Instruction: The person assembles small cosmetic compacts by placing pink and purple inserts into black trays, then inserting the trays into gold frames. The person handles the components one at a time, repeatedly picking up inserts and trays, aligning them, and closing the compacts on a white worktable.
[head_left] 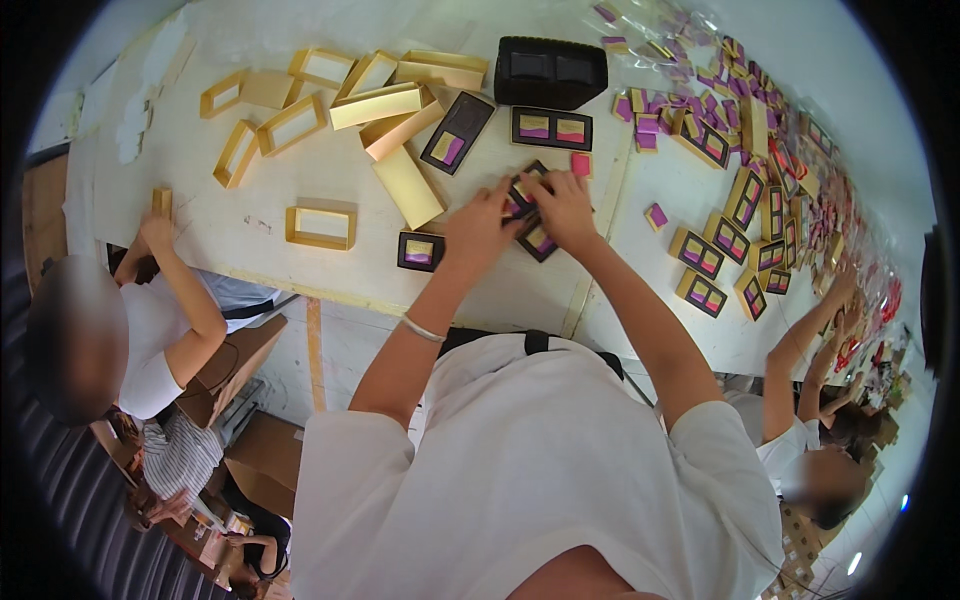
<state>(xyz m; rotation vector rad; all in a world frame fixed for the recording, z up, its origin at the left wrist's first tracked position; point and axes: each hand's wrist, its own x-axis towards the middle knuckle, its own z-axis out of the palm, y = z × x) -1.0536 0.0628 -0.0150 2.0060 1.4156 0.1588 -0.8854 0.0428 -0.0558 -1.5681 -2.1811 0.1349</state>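
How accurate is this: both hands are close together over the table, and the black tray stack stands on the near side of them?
One error: the black tray stack stands on the far side of the left hand and right hand, as the head view shows. The hands are close together over the table, as you said.

Bare hands [484,222] at a black rectangular tray [519,199], stacked black plastic trays [551,75] beyond, gold cardboard sleeves [409,190] on a white worktop [250,205]
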